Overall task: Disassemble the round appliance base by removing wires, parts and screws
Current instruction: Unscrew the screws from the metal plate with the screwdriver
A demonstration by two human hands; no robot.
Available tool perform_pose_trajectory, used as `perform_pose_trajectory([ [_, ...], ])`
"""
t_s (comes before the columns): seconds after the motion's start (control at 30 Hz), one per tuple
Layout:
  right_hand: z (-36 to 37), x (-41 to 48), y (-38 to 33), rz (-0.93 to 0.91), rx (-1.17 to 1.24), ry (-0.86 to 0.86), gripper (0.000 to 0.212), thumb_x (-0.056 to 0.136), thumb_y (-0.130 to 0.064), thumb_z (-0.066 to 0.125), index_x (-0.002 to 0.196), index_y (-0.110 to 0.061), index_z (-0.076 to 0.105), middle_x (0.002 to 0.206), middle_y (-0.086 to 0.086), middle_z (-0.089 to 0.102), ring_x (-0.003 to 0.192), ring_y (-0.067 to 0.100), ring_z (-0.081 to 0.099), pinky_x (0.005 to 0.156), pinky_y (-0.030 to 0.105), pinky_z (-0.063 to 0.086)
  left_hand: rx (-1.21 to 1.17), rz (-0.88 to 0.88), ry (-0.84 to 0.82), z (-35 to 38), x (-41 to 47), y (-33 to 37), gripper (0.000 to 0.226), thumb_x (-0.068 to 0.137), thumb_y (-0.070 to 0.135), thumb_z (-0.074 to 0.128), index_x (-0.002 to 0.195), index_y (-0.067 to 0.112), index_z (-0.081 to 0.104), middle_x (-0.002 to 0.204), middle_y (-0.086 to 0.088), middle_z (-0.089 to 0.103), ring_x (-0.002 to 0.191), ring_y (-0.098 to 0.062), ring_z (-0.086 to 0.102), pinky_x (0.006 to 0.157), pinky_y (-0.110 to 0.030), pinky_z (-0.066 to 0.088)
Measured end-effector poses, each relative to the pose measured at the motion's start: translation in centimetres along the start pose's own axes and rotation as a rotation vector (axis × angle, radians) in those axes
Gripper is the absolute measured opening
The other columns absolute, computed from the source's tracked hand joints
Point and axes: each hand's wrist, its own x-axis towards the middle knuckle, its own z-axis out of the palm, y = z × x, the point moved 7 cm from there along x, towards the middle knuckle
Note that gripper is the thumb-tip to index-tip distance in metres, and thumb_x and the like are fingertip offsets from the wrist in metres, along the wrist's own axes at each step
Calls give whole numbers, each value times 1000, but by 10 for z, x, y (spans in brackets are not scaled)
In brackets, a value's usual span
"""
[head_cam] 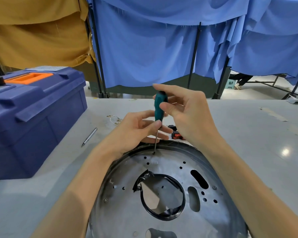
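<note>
The round appliance base [163, 220], a silver metal disc with a dark rim, several holes and a black-edged opening in the middle, lies on the grey table in front of me. A teal-handled screwdriver [159, 107] stands upright, its tip in a screw [153, 153] near the base's far rim. My left hand [136, 133] pinches the lower end of the handle, just above the shaft. My right hand [184, 110] grips the handle's upper part with thumb and fingers. Two more screws [106, 200] [214, 187] sit in the disc.
A large blue toolbox [33, 121] with an orange handle stands at the left. A silver pen-like tool [89, 136] lies beside it. Removed wires [114, 119] and black-and-red parts [176, 133] lie beyond the base. Blue and ochre cloth screens hang behind the table.
</note>
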Motion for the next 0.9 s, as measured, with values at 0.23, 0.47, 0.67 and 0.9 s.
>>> perform_pose_trajectory([
  [0.23,6,-3,-3,-10,-3,-40,31,79,-23,76,108,-31,69,104,-3,58,88,2,56,76,14,48,83,-8,66,-4,0,-1,37,82,30,72,105,2,63,87,-8,77,84,-22,75,72,-25,59],
  [0.47,2,0,2,8,-9,-18,41,88,3,62,121,-20,66,97,-8,65,87,12,62,78,19,54,64,-5,6,-3,0,-1,14,98,17,53,111,17,59,94,-8,77,90,-24,74,81,-32,59],
  [0.67,6,-1,2,-5,-15,-37,28,83,-23,73,110,-29,67,106,-3,59,91,2,57,74,13,49,108,-12,73,-7,-1,0,37,84,27,70,105,0,56,83,-9,76,82,-22,75,76,-32,61],
  [0.9,3,1,2,7,2,-48,46,86,7,60,122,-21,66,99,-2,64,78,7,56,70,14,51,69,14,35,-4,0,0,16,97,24,55,107,17,65,87,-10,76,83,-25,74,75,-31,61],
])
